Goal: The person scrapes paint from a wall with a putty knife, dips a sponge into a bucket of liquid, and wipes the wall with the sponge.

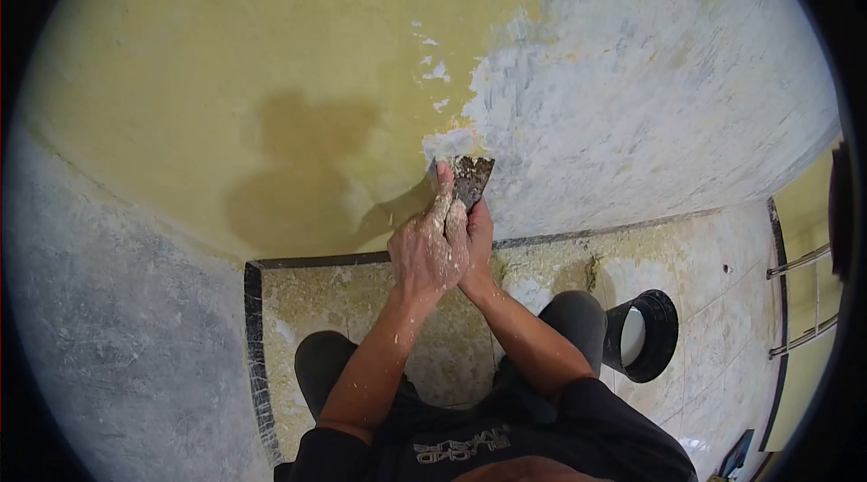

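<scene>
The scraper is pressed blade-first against the wall, right at the ragged edge where yellow paint meets the bared grey plaster. The left hand, dusted with flakes, is wrapped over the scraper's handle; the right hand clasps it from beneath, mostly hidden behind the left. Below the scraper, paint chips litter the tiled floor, where a black bucket stands to the right, beside the person's knee. Judging by the steep push, the blade could gouge the plaster or skid sideways off the paint edge, and knuckles could scrape the wall.
</scene>
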`<state>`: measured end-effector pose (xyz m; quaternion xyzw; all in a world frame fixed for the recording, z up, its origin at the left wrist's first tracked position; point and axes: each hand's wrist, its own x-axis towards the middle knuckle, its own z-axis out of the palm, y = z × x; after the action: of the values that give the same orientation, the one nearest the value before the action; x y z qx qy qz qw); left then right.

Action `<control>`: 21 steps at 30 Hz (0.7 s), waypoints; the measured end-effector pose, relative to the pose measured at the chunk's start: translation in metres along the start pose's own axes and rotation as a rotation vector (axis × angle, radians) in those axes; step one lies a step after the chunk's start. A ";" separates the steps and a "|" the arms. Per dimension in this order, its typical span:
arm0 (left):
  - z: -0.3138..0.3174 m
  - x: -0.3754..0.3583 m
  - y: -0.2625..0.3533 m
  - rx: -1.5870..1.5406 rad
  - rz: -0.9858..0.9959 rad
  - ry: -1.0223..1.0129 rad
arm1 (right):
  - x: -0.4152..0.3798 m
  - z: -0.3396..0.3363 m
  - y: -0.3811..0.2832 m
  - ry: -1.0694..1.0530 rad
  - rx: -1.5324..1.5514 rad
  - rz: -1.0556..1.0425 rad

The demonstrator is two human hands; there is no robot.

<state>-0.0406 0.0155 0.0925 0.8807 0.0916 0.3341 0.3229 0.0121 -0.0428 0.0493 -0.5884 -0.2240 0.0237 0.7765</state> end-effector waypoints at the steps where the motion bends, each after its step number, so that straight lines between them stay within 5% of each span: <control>1: 0.001 0.002 0.000 0.016 -0.029 -0.032 | 0.002 -0.001 0.004 0.003 0.003 -0.006; 17: 0.000 0.005 0.002 0.010 -0.105 -0.058 | -0.001 -0.005 0.002 0.055 -0.147 -0.021; 19: 0.005 0.007 -0.005 -0.060 0.067 0.094 | 0.001 -0.003 -0.001 0.040 -0.063 0.016; 21: -0.001 -0.001 -0.001 -0.051 -0.081 -0.070 | -0.011 -0.009 0.004 0.031 -0.106 0.111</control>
<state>-0.0419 0.0157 0.0917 0.8790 0.1073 0.2918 0.3614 0.0064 -0.0536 0.0405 -0.6405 -0.1802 0.0457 0.7451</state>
